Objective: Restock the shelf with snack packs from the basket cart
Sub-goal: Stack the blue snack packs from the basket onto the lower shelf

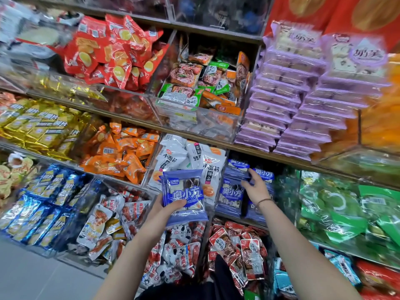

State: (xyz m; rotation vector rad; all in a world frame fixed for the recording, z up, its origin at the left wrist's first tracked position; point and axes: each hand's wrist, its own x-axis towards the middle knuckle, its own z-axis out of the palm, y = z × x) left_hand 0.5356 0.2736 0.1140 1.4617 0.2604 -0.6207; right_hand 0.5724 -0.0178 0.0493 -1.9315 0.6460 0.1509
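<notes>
Before the shelf [121, 118], left hand [165, 207] grips blue snack pack [184, 192].

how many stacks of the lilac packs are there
2, side by side on the upper shelf: the left stack next to the clear bin, the right stack beside it. Others may hide behind.

Left hand [167, 207] holds snack packs [184, 194] before shelf [194, 137]; right hand [257, 188] at shelved packs [230, 197], just right.
</notes>
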